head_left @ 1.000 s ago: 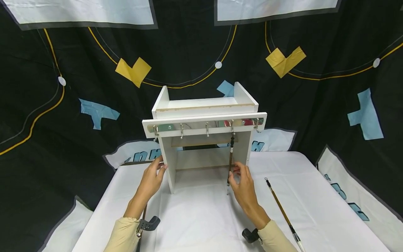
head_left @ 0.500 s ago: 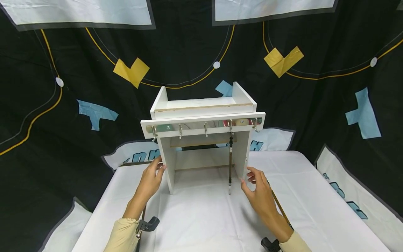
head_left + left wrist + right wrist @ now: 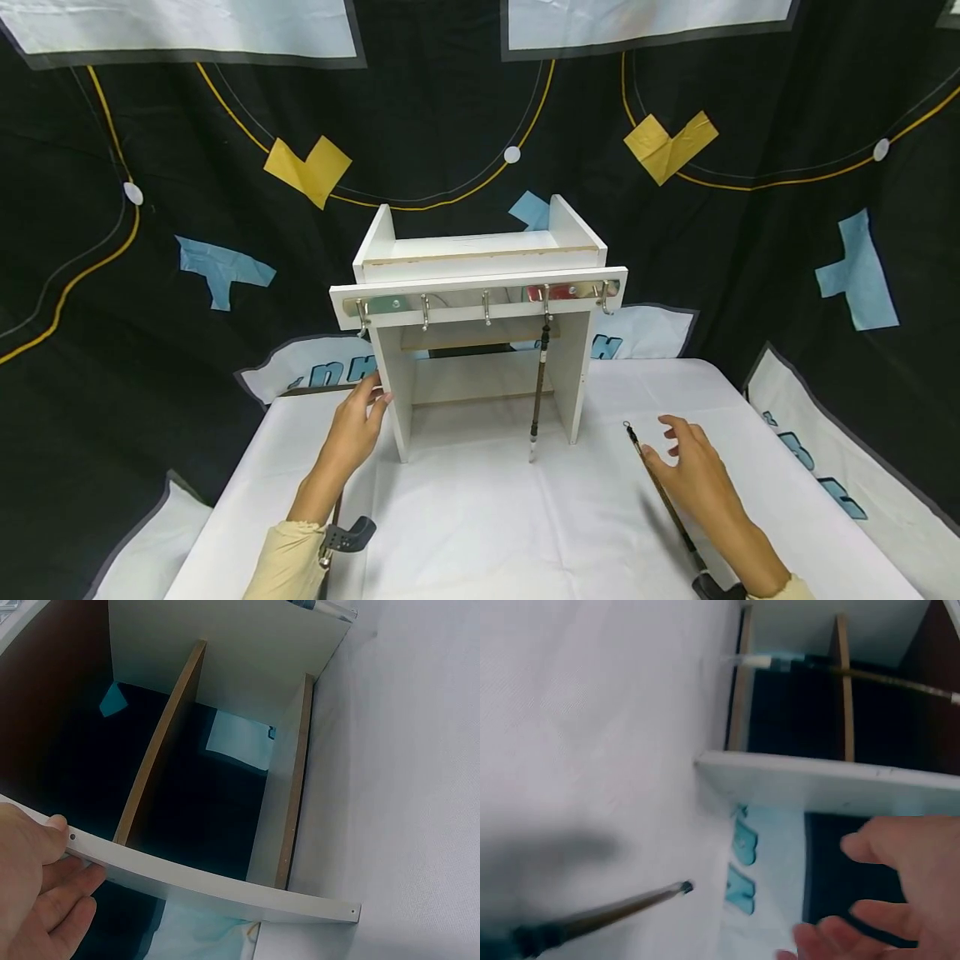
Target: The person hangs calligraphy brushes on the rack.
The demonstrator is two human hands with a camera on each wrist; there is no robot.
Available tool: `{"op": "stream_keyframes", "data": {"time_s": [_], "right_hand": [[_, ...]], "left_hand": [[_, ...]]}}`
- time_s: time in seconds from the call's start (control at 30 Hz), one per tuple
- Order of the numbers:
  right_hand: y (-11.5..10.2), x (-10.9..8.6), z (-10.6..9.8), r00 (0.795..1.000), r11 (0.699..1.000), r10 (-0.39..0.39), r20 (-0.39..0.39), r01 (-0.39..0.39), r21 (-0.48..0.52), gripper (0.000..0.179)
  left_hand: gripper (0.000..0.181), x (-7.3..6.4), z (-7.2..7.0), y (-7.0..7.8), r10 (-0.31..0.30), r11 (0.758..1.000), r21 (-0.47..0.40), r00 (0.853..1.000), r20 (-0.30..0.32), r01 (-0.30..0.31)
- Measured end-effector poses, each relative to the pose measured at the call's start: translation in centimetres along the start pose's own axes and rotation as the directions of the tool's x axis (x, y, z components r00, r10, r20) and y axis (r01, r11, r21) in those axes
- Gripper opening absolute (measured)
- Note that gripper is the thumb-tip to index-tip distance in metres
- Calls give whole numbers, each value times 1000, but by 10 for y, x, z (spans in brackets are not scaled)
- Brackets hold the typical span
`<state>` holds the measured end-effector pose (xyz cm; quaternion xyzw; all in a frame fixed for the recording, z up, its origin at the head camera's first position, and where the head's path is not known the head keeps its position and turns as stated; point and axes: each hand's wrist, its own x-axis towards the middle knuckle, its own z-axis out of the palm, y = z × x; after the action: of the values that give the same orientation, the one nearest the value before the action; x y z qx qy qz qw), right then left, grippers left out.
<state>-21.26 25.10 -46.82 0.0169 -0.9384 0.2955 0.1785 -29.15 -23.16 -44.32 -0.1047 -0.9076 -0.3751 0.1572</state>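
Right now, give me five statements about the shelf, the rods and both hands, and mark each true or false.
1. A thin rod hangs from the hook rail. True.
2. The left hand holds that rod. False: it touches the side of the white shelf.
3. The right hand holds nothing. True.
4. The rail carries three hooks. False: it carries five hooks.
5. Every rod in view hangs from the rail. False: a second rod lies on the table near the right hand.
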Motion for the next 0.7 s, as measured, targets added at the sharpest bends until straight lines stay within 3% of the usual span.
{"op": "stream_keyframes", "data": {"time_s": [0.1,0.3,0.4,0.7], "right_hand": [[12,0,-3,989,997,79,127,-75,-31,61],[37,-1,5,934,978,205,293,-184,-99,71],[46,-3,10,923,973,221,315,-189,-129,73],[55,-5,18,915,974,213,342,-169,-153,69]], "left_hand": [[48,0,0,0,-3,1000,2,1000,-2,3],[48,-1,0,1,-5,1000,-1,1000,-6,5],[48,-1,0,1,-4,1000,-2,1000,-9,4],[48,0,0,1,-9,1000,-7,1000,-3,9]]}}
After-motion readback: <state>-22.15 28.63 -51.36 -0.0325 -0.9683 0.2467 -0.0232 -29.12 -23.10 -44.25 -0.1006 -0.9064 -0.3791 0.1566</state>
